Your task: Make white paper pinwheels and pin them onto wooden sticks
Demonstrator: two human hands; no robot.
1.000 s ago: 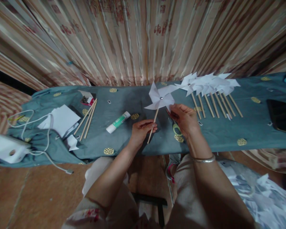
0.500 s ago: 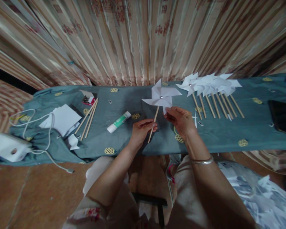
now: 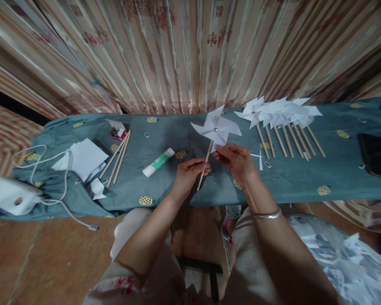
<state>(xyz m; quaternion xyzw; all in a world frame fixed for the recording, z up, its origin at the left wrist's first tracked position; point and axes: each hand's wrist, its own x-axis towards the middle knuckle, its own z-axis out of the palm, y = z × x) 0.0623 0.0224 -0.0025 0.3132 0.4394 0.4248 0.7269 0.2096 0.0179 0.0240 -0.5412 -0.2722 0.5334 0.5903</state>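
Observation:
A white paper pinwheel (image 3: 221,127) with a silvery pin at its centre is held above the middle of the cloth-covered table. My left hand (image 3: 190,173) is closed round its wooden stick (image 3: 203,171), whose lower end sticks out below the fingers. At the lower blade, my right hand (image 3: 236,163) pinches the paper tip between thumb and fingers. To the right, several finished pinwheels (image 3: 285,112) lie overlapping in a row, their sticks (image 3: 287,142) pointing toward me. A glue stick (image 3: 158,162) with a green label lies left of my left hand.
Loose wooden sticks (image 3: 118,163) lie left, touching a small open box of pins (image 3: 118,132). Beside them are white paper squares (image 3: 84,159) and a white power strip (image 3: 15,195) with cables. A black phone (image 3: 376,154) rests far right. Below right is a bag of white paper pieces (image 3: 352,267).
The pinwheel's blades have turned clockwise a little. My right hand has moved slightly left and down with the blade tip, while my left hand stays on the stick.

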